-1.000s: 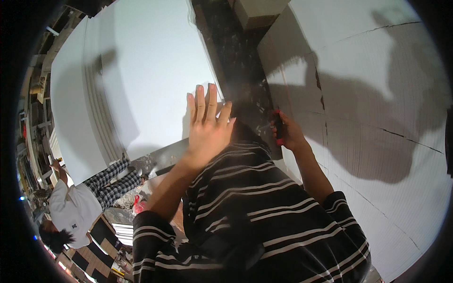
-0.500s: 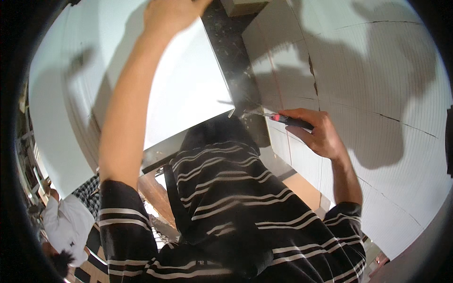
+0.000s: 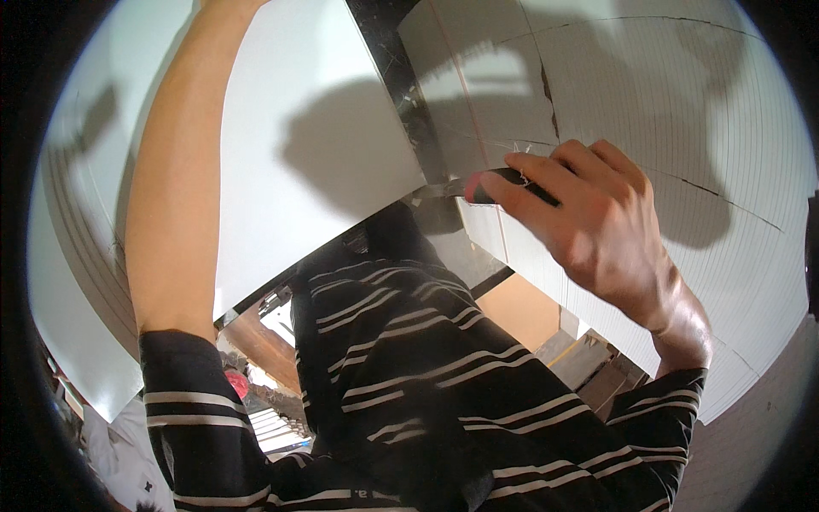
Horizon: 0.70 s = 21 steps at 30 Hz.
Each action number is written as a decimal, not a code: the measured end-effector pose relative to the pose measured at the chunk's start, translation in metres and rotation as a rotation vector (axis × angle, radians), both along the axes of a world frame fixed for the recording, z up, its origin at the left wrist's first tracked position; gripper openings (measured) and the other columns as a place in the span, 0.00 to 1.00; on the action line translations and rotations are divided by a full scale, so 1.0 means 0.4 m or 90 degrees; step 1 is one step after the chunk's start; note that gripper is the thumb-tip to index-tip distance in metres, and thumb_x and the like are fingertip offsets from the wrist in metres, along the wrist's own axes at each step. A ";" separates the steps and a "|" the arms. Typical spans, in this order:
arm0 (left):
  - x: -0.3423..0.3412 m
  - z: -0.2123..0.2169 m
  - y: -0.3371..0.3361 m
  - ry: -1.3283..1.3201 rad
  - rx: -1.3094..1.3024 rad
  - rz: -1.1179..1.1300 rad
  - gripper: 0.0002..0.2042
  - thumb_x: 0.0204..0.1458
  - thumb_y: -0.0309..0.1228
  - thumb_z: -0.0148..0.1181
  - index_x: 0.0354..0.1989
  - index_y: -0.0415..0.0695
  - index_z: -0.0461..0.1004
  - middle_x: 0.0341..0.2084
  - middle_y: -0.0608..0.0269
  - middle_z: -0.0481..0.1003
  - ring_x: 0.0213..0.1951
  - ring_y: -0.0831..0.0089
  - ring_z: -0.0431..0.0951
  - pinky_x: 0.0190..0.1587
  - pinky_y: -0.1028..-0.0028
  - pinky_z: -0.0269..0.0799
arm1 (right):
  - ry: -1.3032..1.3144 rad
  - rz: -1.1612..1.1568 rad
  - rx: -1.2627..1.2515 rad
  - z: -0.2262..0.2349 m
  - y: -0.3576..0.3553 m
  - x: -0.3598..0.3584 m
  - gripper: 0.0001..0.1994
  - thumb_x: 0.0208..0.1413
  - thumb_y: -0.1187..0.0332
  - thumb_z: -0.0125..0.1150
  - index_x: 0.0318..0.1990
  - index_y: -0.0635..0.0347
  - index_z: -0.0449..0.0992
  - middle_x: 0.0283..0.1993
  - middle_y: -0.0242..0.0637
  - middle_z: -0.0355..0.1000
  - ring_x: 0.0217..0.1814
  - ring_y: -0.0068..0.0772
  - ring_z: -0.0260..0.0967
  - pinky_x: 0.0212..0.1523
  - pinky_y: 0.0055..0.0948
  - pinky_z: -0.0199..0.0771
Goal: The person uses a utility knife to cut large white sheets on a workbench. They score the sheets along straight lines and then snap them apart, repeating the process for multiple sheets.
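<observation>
**Knife blade at the panel edge, one arm raised out of view**

The right hand [image 3: 597, 213] is closed around a utility knife [image 3: 503, 182] with a dark handle and a red tip end; the fingers wrap over the handle and hide most of it. The knife lies roughly level, its long axis running left to right, and its thin metal blade points to the person's left, toward the lower corner of a smooth white panel [image 3: 307, 162]. The blade tip sits just beside that corner, at the foot of a dark strip [image 3: 397, 77] that separates the smooth panel from a ribbed white board [image 3: 682, 111] behind the hand. The ribbed board shows dark cracks or cut lines across it.

The left forearm [image 3: 175, 196] rises along the smooth panel, and the left hand is beyond the top edge of the picture, so its grip cannot be told.

The person's black, white-striped shirt [image 3: 409, 384] fills the lower middle and blocks what lies below the knife. Wooden pieces [image 3: 589, 358] show beside it, lower right.
</observation>
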<state>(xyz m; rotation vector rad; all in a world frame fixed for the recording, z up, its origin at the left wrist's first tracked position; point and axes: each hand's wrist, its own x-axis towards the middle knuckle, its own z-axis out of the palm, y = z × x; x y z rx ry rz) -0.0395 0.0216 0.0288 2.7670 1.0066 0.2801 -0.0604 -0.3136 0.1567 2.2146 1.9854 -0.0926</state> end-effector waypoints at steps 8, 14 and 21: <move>0.006 -0.002 -0.014 0.024 0.028 -0.006 0.37 0.60 0.46 0.59 0.76 0.47 0.56 0.77 0.44 0.48 0.78 0.47 0.44 0.79 0.51 0.37 | -0.129 0.014 -0.018 0.004 0.028 -0.054 0.07 0.58 0.66 0.67 0.42 0.55 0.83 0.34 0.33 0.76 0.33 0.27 0.68 0.32 0.29 0.67; 0.013 0.004 -0.025 0.026 0.036 -0.019 0.36 0.61 0.46 0.59 0.76 0.47 0.57 0.77 0.45 0.50 0.78 0.47 0.45 0.79 0.53 0.39 | -0.107 -0.011 -0.091 -0.011 0.012 -0.064 0.12 0.58 0.68 0.69 0.49 0.52 0.84 0.43 0.37 0.81 0.35 0.30 0.72 0.35 0.29 0.71; 0.023 -0.069 0.027 -0.006 0.037 -0.011 0.32 0.61 0.46 0.60 0.73 0.47 0.62 0.74 0.47 0.58 0.76 0.50 0.53 0.77 0.54 0.46 | -0.252 0.046 -0.028 -0.141 0.014 0.014 0.05 0.59 0.66 0.65 0.37 0.55 0.82 0.33 0.34 0.80 0.41 0.33 0.79 0.47 0.33 0.80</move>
